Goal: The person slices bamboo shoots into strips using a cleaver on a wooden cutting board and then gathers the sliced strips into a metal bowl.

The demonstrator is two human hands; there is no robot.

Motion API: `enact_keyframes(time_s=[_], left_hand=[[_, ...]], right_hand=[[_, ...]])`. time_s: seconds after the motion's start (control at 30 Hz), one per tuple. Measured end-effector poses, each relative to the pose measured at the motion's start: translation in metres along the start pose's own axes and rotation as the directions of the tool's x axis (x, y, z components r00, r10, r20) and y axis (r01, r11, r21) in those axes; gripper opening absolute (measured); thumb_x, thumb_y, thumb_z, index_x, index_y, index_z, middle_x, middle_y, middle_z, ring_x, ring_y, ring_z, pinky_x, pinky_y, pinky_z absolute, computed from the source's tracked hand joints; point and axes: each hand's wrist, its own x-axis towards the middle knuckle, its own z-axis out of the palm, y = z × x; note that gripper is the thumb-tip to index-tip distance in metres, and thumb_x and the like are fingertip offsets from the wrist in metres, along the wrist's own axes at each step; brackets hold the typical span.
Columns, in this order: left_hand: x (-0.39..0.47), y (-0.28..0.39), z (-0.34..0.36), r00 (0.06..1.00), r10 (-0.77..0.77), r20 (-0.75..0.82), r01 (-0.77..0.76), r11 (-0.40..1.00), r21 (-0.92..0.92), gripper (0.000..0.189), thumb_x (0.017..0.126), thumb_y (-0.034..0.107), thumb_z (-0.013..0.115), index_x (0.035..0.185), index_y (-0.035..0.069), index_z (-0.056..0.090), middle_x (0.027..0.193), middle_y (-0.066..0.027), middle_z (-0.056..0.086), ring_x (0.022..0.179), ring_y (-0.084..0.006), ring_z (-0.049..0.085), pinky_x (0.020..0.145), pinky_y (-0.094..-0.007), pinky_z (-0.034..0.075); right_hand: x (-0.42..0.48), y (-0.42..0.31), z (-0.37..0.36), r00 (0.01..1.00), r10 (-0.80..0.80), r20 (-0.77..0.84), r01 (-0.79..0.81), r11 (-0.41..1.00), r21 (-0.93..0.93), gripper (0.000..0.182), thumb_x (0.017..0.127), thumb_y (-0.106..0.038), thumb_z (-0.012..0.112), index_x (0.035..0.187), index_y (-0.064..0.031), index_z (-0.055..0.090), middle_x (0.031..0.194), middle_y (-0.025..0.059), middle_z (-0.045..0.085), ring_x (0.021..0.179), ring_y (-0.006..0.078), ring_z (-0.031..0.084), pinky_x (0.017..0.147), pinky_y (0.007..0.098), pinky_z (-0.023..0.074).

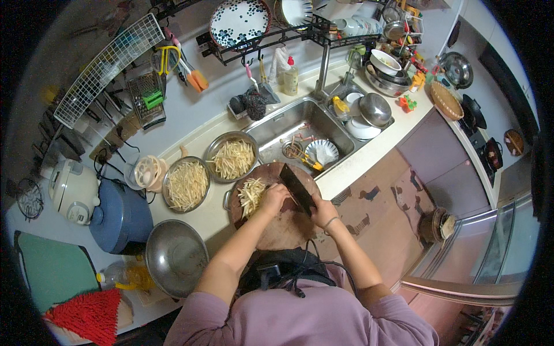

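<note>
A round wooden chopping board lies on the counter in front of me. My right hand grips a dark-bladed cleaver, its blade standing on edge over the board. Beside the blade, my left hand is on the board with its fingers bent; whatever lies under the fingertips is mostly hidden. To the left of that hand sits a pile of pale cut strips. Two metal bowls, a left one and a right one, hold more strips like these beyond the board.
A steel sink with a striped dish and scraps adjoins the board. An empty metal bowl, an oil bottle, a blue lidded pot and a rice cooker stand left. A dish rack holds bowls on the right.
</note>
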Motion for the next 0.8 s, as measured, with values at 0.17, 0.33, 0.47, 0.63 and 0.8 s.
enact_keyframes(time_s=[0.17,0.33,0.47,0.63,0.8], left_hand=[[0.001,0.006,-0.005,0.999,-0.021,0.037,0.022,1.0,-0.007,0.006,0.065,0.003,0.066,0.071,0.004,0.065,0.078,-0.0064,0.06,0.077,-0.0247,0.056,0.069,-0.0333,0.048],[0.0,0.003,-0.005,0.997,-0.03,0.075,0.028,0.999,0.028,0.006,0.067,0.004,0.065,0.073,0.004,0.065,0.082,-0.0069,0.06,0.081,-0.0247,0.056,0.072,-0.033,0.048],[0.0,0.005,-0.006,0.996,-0.043,0.08,0.042,0.999,0.017,0.007,0.068,0.003,0.064,0.075,0.003,0.066,0.084,-0.0079,0.06,0.082,-0.025,0.056,0.073,-0.0335,0.048],[0.0,0.008,-0.006,0.995,-0.052,0.084,0.051,0.999,0.014,0.007,0.068,0.002,0.063,0.075,0.002,0.066,0.082,-0.0087,0.06,0.082,-0.0262,0.056,0.072,-0.0341,0.048],[-0.002,0.003,-0.001,0.994,-0.092,0.064,0.098,0.99,-0.099,0.005,0.068,0.003,0.064,0.073,0.003,0.064,0.08,-0.0086,0.059,0.081,-0.0276,0.056,0.071,-0.0345,0.048]], right_hand=[[-0.006,0.001,-0.004,1.0,0.006,0.026,-0.006,1.0,0.01,0.022,0.074,-0.005,0.056,0.093,-0.0033,0.046,0.077,0.0268,0.058,0.078,0.0449,0.056,0.067,0.05,0.0448],[-0.006,-0.001,-0.007,0.998,-0.024,0.053,0.026,0.999,-0.04,0.024,0.075,-0.006,0.056,0.096,-0.0041,0.045,0.079,0.0267,0.058,0.08,0.0442,0.056,0.069,0.05,0.0445],[-0.004,-0.007,-0.009,0.997,0.009,0.077,-0.004,0.997,-0.076,0.023,0.076,-0.006,0.055,0.096,-0.0045,0.045,0.08,0.0264,0.059,0.081,0.0437,0.056,0.069,0.0498,0.0447],[0.004,-0.008,0.002,0.994,0.054,0.098,-0.043,0.992,-0.115,0.023,0.076,-0.008,0.056,0.094,-0.0042,0.044,0.079,0.0262,0.059,0.079,0.0438,0.057,0.069,0.0496,0.0454],[0.016,-0.021,0.008,0.999,0.036,0.009,-0.035,0.998,-0.056,0.024,0.075,-0.009,0.058,0.096,-0.0039,0.049,0.079,0.0254,0.059,0.078,0.0437,0.057,0.068,0.0491,0.0457]])
